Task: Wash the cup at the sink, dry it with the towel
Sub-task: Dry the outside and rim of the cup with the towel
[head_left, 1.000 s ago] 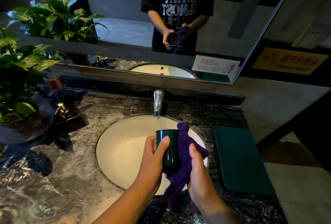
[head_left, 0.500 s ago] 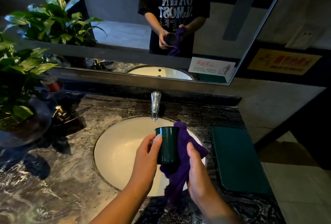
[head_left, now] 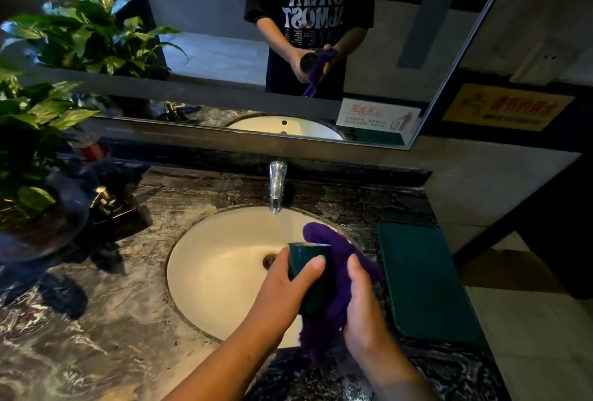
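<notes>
Dark green cup is upright, held above the front-right part of the white sink, not touching the basin. Purple towel is pressed against the cup's right side and bunched up over its far rim, tail hanging down past the base. Step in hand, as I read it: drying, outside wall being wiped; washing looks done, though a faint stream seems to fall from the faucet, too dim to be sure. Left hand is clamped on the cup, thumb across the near face, fingers wrapped behind and out of sight. Right hand is closed on the towel, thumb laid over the cloth, pushing it into the cup; its other fingers are hidden under the fabric, so I can't tell how tightly they curl. Mirror reflection confirms both hands at the cup with the cloth trailing below. Next move likely calls for turning the cup in the left hand against the cloth, then pushing towel inside the mouth to dry the interior; needs a firm left grip since the wall may be wet and slick. Green tray sits on the marble counter just right of the sink, a plausible set-down spot. Potted plant stands well left, clear of the work.
</notes>
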`<state>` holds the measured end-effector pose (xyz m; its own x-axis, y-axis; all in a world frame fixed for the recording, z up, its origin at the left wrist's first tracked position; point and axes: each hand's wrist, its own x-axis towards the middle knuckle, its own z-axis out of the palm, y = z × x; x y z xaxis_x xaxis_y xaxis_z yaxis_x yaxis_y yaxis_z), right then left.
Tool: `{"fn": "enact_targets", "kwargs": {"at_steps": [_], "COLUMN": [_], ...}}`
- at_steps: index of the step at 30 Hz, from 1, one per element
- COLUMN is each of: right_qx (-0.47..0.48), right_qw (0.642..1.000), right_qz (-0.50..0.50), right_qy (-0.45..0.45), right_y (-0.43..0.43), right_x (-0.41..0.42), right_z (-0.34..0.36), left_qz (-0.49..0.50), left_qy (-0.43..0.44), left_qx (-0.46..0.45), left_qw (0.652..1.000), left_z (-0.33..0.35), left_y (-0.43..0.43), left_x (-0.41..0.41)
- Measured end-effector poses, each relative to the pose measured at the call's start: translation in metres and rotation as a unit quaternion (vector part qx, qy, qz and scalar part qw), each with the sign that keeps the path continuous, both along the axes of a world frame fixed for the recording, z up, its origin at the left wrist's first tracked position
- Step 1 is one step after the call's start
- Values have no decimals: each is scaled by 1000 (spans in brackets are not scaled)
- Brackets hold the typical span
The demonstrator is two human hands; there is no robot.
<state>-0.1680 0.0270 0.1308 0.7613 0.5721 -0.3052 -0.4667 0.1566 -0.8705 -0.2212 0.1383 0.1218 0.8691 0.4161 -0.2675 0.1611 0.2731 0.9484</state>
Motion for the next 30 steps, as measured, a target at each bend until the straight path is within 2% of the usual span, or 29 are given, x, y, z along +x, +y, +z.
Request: {"fn": "enact_targets", "kwargs": {"at_steps": [4,9,12,16,19,22,27,30], "right_qx": [20,-29,-28,-3,59,126,156,138], "right_qw": [999,998,998,998,983,957,929,930], "right_qz": [-16,-5,20,-26,-87,-105,-118,-125], "right_qy": [44,61,51,60,153,239,314,316], "right_y": [1,7,8,10,14,18,20,16], "right_x": [7,-9,-3,11,16,15,9,4], "right_z": [5,-1,4,9,7,2,-12,-8], "left_qz": [10,103,78,32,41,42,43,56], "left_qy": [-54,-40,-15,-22,-84,-120,-81,-68], "left_qx": [-35,-81,-67,-63,-83,-103,55,87], "left_qw": [998,991,995,997,992,986,994,992], "left_z": [2,5,2,0,6,9,0,-6], "left_y": [-3,12,13,10,10,10,18,28], "left_x": [1,8,7,5,8,13,11,7]}}
